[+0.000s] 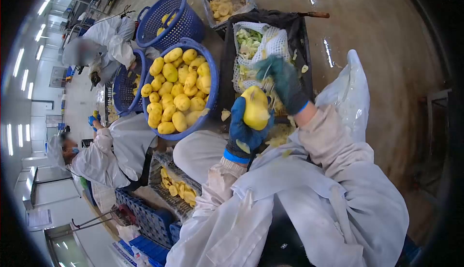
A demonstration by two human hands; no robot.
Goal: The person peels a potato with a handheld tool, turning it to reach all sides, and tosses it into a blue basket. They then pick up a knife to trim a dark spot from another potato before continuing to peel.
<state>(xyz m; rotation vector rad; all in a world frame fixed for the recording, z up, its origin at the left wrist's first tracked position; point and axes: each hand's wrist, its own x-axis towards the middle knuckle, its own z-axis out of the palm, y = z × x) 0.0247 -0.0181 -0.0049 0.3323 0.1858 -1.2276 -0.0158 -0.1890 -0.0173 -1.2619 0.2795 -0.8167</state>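
The left hand (241, 127) was closed around a yellow mango (256, 110) near the middle of the frame, its fingers along the left side and palm beneath. The right hand (282, 81) was curled just above and beside the fruit, blurred by motion; a thin tool seemed to show near its fingers, but its grip could not be told.

For a good result, the mango called for a firm cradle without squeezing, since bare flesh would likely be slippery. Light strokes directed away from the supporting fingers would be safer, with the fruit turned between passes. A pale scrap (243, 146) on the left glove could make the hold slide.

Beyond the hands, a black-lined bin (224, 86) carried a white net-like liner (278, 37) with green peelings (249, 42). Its near edge lay close to the working hands, so a wide stroke could catch it. A wooden handle (316, 14) jutted from its upper right corner.

Left of the bin, a blue basket (212, 64) brimmed with yellow mangoes (182, 102), hemming in the left side. Lower down, a crate (159, 168) held cut pieces (181, 189). Two co-workers in pale clothing occupied the left of the frame.
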